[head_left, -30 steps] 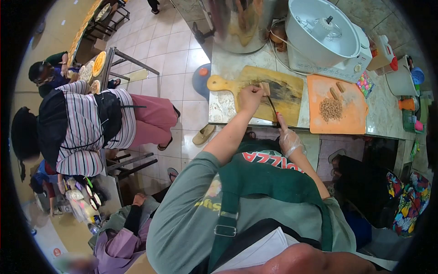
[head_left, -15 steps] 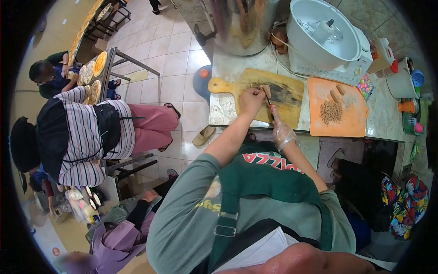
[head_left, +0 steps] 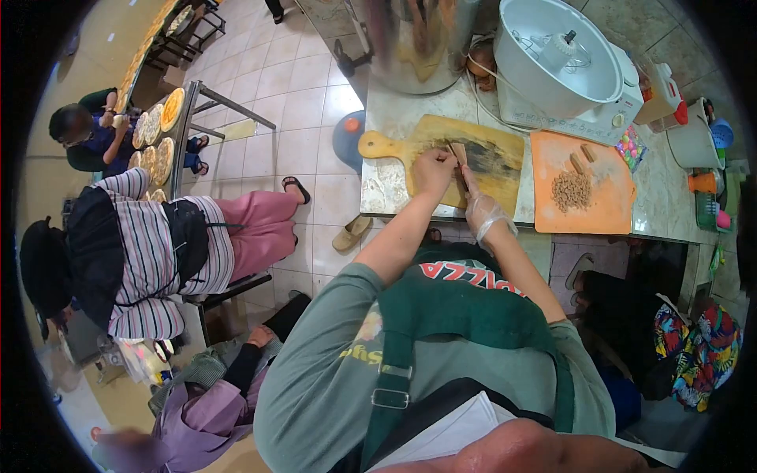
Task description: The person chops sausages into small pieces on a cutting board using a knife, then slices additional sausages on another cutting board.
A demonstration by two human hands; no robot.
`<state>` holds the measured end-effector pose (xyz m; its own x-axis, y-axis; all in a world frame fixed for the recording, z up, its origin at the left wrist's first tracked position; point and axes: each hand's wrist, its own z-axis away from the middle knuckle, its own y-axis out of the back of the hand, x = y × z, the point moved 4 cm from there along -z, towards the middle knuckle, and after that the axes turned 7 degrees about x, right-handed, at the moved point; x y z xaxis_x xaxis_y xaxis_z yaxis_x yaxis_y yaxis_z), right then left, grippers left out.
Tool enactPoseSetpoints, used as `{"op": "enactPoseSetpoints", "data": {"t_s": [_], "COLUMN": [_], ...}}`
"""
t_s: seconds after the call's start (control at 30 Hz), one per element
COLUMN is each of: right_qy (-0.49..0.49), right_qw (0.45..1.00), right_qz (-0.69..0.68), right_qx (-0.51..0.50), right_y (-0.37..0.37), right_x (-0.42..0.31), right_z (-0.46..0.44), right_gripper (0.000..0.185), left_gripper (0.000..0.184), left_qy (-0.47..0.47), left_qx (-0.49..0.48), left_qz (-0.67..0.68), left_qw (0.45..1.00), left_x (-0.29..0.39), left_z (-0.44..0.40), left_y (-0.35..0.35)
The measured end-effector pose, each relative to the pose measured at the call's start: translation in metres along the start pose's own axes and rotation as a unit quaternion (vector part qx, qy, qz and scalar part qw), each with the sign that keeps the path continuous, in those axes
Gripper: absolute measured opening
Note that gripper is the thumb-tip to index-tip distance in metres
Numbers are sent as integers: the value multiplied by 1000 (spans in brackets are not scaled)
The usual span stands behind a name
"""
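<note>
On the yellow wooden board (head_left: 501,189), my left hand (head_left: 434,170) pinches a small light-brown piece (head_left: 458,154) with its fingertips. My right hand (head_left: 486,213), in a clear plastic glove, is closed round a knife (head_left: 462,165) whose thin blade lies against the piece. Most of the handle is hidden by my fingers. To the right, an orange mat (head_left: 552,158) bears a heap of chopped brown bits (head_left: 571,191) and a few brown sticks (head_left: 590,153).
Behind the boards stand a large steel container (head_left: 422,47) and a mixer with a white bowl (head_left: 611,83). A jug (head_left: 661,93) is at the back right. People stand at a table with pizzas (head_left: 172,109) on the left; another person (head_left: 631,339) is at the lower right.
My right hand has moved up and left with the knife, nearer my left hand. My left hand has barely moved. The person in the striped top has shifted, and more pizzas show.
</note>
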<state>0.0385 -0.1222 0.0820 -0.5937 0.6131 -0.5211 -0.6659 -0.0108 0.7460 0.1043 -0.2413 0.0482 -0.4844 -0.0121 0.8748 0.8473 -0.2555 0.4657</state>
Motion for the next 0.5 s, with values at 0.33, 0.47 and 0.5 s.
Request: {"op": "enactPoseSetpoints", "data": {"t_s": [0.33,0.47,0.5], "right_qy": [69,31,7], "right_qw": [994,999,999], "right_qz": [-37,17,31], "right_qx": [75,31,8], "right_y": [-16,-12,-11], "right_x": [23,18,16], "right_z": [29,29,28], "right_gripper": [61,61,66], "left_gripper": [16,24,25], "left_qy": [-27,11,6], "left_qx": [25,-5,-19], "left_qz": [-49,-20,-29], "left_qw": [998,1000,999], "left_x": [-5,-1,17], "left_z": [5,3,5], "left_y": [0,0,11]}}
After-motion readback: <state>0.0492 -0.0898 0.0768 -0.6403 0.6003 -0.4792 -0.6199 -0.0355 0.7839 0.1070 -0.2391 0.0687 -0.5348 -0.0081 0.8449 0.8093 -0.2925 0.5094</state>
